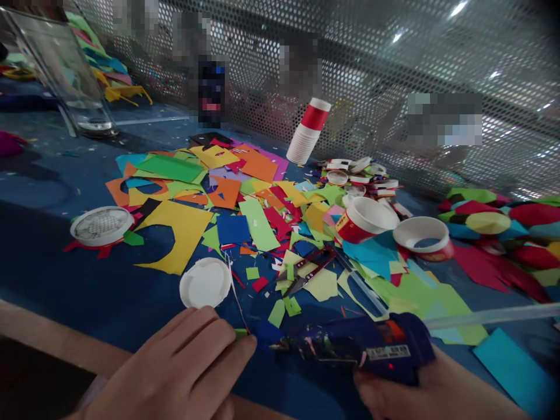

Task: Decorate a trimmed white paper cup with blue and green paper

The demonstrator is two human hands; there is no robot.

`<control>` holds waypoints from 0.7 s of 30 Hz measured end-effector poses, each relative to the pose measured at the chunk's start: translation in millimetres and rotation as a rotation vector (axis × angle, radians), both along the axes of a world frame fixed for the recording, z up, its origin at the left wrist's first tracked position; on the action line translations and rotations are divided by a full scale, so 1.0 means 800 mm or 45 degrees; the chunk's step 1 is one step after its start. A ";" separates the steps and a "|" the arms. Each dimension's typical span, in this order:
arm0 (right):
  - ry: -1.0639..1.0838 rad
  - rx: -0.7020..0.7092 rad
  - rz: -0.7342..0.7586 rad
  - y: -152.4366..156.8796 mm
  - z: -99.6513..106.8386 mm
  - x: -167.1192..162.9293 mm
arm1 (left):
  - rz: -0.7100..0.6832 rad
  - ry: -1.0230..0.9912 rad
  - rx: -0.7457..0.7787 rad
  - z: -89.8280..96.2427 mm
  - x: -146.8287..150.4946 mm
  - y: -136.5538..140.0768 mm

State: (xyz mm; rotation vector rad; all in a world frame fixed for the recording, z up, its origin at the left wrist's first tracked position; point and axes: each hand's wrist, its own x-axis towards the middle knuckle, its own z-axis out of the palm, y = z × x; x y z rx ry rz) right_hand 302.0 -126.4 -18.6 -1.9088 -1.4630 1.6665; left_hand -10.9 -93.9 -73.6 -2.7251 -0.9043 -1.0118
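Over there at the bench [35,251], the worker's left hand [188,361] is sitting just before a disc [205,283]; rightward, the right hand [406,385] is holding a glue gun [363,347]. Beyond, snips [307,275] are lying on paper scraps [258,224], with cut cups [437,252] sitting to their right. Behind, a cup stack [308,131] is standing before a screen [363,76], and a vase [70,76] is standing far left.

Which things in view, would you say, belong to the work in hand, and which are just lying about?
Seemingly in use:
- glue gun, held in the right hand
- small green piece at the left hand
- perhaps the white disc just beyond that hand

Lying about:
- scissors
- stacked paper cups
- clear glass
- blue paper square
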 end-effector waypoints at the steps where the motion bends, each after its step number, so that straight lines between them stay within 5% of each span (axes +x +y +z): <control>1: -0.018 -0.062 -0.002 0.001 0.002 0.000 | 0.002 0.007 -0.001 0.000 0.000 0.000; 4: -0.069 -0.172 0.031 0.003 0.008 -0.001 | -0.003 0.019 0.009 0.000 0.001 0.001; 21: 0.121 -0.174 0.048 0.005 0.021 -0.004 | -0.015 -0.089 -0.065 0.009 0.002 0.002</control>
